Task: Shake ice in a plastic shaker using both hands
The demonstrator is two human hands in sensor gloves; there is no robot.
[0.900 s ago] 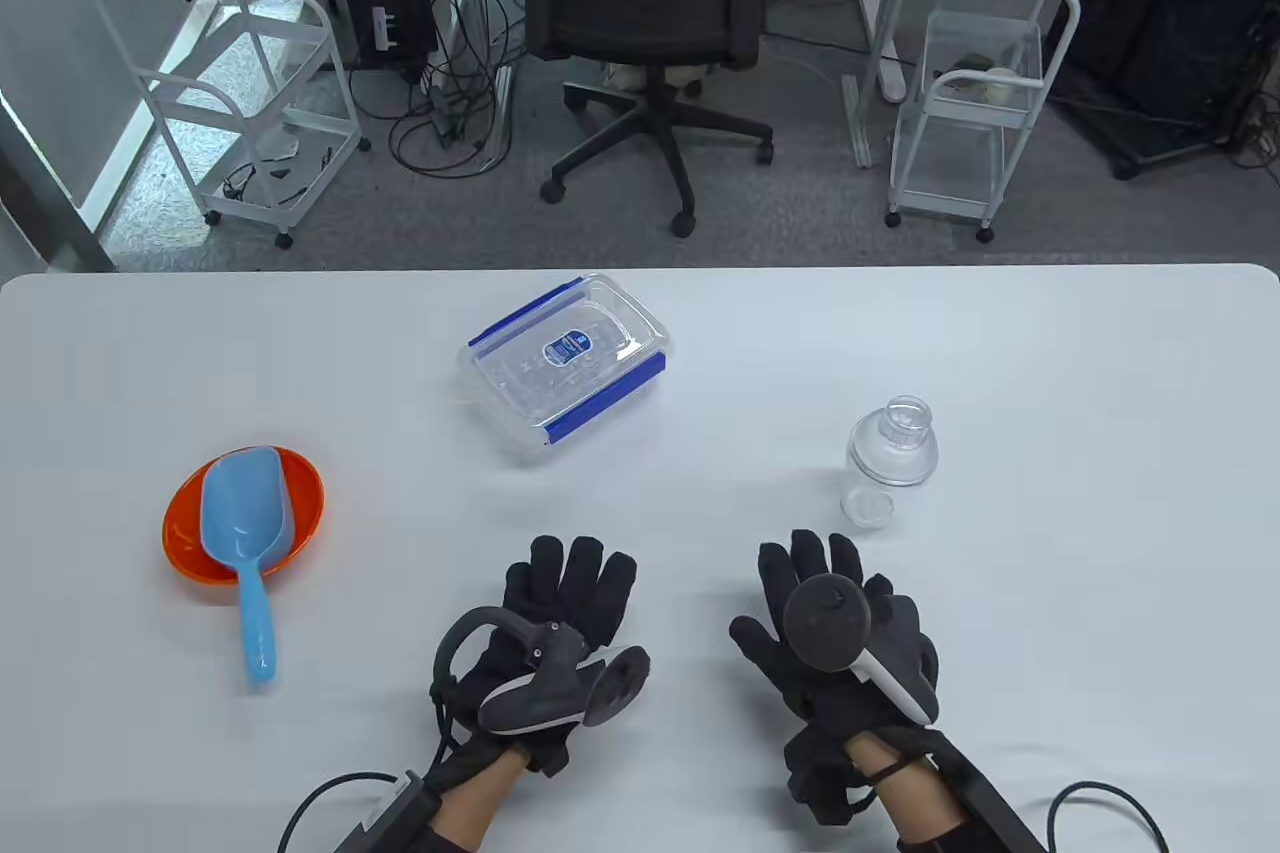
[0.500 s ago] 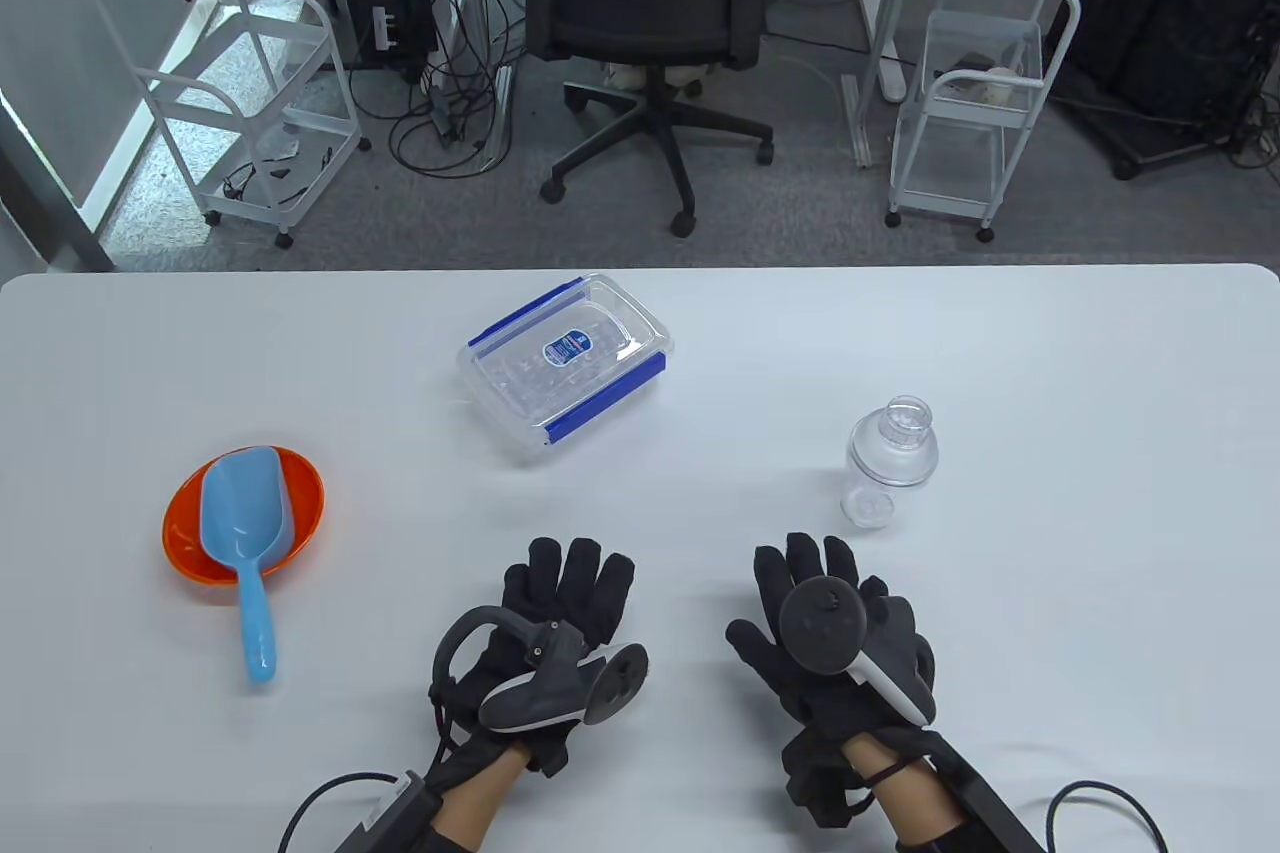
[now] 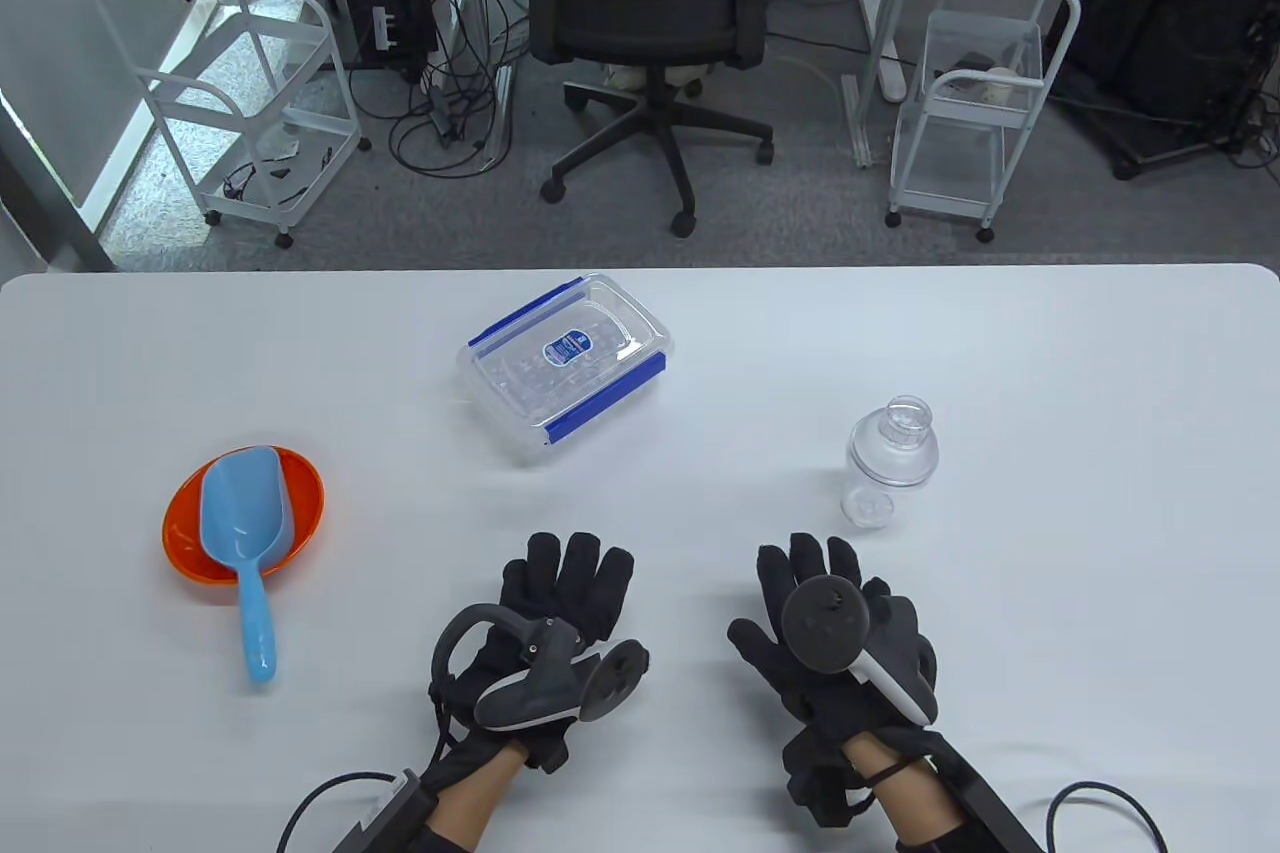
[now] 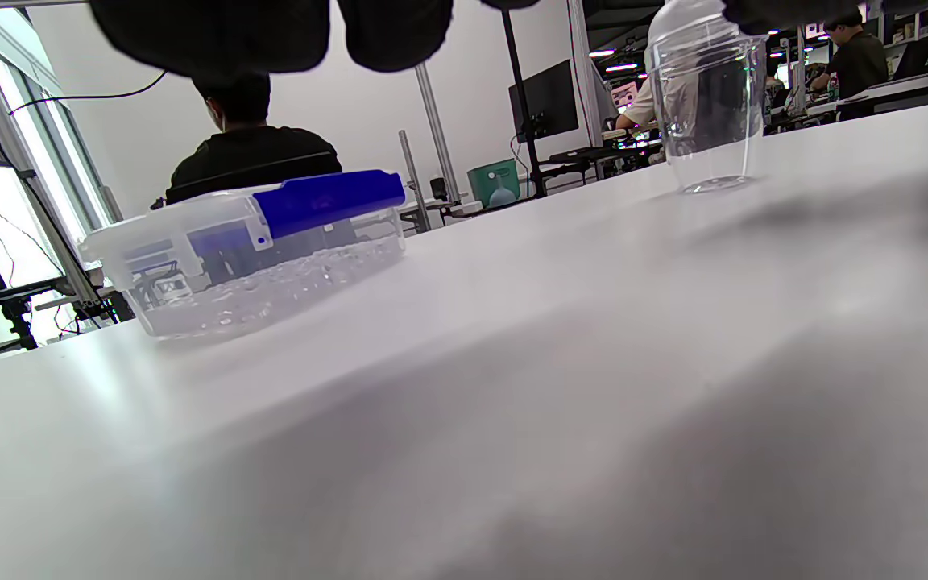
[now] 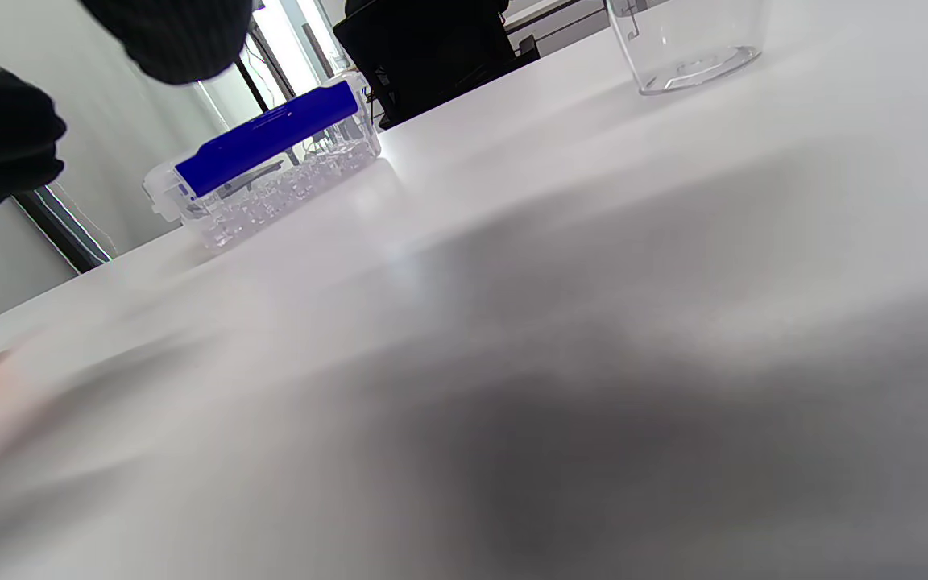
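White table (image 3: 1050,373), blue-labelled ice box (image 3: 566,366), writing unreadable

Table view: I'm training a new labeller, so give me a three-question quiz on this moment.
1. True or false: the scoop lies in the orange bowl.
2. The clips on the ice box are: A red, B blue, C green?
3. Which hand is nearer the shaker?

Key:
1. True; its handle sticks out over the rim.
2. B.
3. The right hand; like the left hand, it rests flat on the table and holds nothing.
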